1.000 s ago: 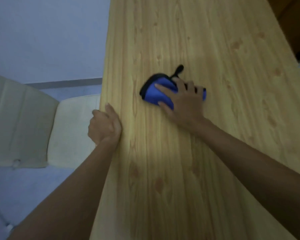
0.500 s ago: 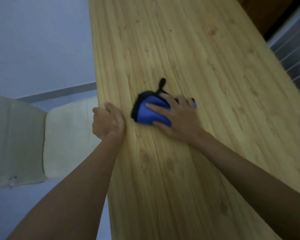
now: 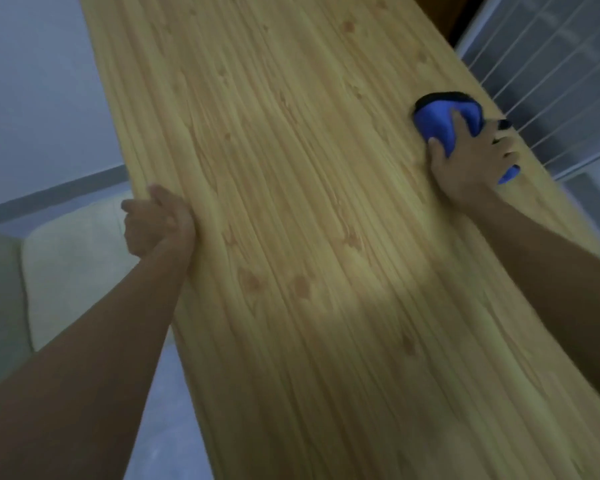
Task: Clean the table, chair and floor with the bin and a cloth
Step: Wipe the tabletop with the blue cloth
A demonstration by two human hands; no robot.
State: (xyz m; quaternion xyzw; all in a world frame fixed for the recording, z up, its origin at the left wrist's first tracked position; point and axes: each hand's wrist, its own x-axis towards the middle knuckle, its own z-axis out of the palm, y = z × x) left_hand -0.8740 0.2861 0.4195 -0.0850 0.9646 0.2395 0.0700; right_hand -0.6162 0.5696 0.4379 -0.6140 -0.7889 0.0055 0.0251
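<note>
Cloth (image 3: 440, 124): blue with a black border; bunched on the table (image 3: 291, 237), near its right edge
Right hand (image 3: 471, 161): laid over the cloth; fingers spread wide and fairly straight, pressing it to the table top; a blue corner shows past the fingers at the table's right edge
Left hand (image 3: 156, 221): at the table's left edge, well apart from the cloth; fingers curled over the rim, gripping it
Table: long, light wood grain
Chair (image 3: 70, 268): cream, cushioned; just beside the table's left edge
Floor (image 3: 160, 410): pale bluish; left of the table
White bars (image 3: 551, 84): thin; beyond the table's right edge
</note>
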